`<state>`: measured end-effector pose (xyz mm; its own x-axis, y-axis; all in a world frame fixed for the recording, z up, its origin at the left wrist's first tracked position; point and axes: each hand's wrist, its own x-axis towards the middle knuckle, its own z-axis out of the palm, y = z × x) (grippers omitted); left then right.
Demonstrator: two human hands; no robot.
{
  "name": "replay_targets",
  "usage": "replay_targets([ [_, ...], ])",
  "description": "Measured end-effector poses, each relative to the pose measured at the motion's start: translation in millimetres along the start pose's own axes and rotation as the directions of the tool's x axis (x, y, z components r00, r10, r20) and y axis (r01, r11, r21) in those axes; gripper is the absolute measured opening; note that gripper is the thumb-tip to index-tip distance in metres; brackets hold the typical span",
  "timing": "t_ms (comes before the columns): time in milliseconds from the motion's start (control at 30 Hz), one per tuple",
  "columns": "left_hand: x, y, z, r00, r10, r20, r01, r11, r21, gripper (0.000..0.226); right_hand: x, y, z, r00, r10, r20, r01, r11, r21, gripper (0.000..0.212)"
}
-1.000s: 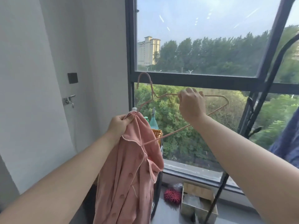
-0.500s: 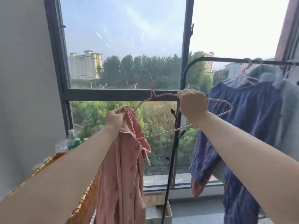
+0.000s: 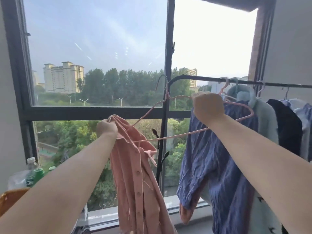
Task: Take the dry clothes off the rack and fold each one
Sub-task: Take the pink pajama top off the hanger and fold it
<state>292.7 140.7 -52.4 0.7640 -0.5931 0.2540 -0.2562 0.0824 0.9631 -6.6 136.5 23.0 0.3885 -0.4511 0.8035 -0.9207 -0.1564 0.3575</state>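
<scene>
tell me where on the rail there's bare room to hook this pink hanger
Bare: the rail between its curved left corner and the first pink hook, above the right hand. Crowded: from that hook rightward, hangers and clothes sit close together, starting with the blue garment.

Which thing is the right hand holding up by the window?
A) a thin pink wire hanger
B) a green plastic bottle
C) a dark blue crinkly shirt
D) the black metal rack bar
A: the right hand has its fingers curled round the thin pink wire hanger, while the left hand grips the pink buttoned shirt.
</scene>
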Motion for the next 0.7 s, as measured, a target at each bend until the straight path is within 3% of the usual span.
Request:
replay_targets([
  [100,13,-6,1,0.999,-0.032,-0.021,0.032,0.999,0.033,0.033,9,16,2,0.995,0.066,0.069,-0.061,0.996,-0.07,0.022],
  [267,11,-7,25,0.993,-0.021,0.118,0.025,0.999,-0.032,0.033,22,29,7,0.984,0.049,0.172,-0.011,0.976,-0.217,0.027],
  [533,15,40,56,0.968,0.077,0.241,-0.054,0.993,-0.101,0.028,61,53,6,0.98,-0.01,0.196,0.068,0.955,-0.29,0.027],
  [700,15,67,62,0.965,0.136,0.225,-0.111,0.986,-0.121,0.028,76,71,-3,0.978,0.118,0.172,-0.046,0.925,-0.376,0.018],
])
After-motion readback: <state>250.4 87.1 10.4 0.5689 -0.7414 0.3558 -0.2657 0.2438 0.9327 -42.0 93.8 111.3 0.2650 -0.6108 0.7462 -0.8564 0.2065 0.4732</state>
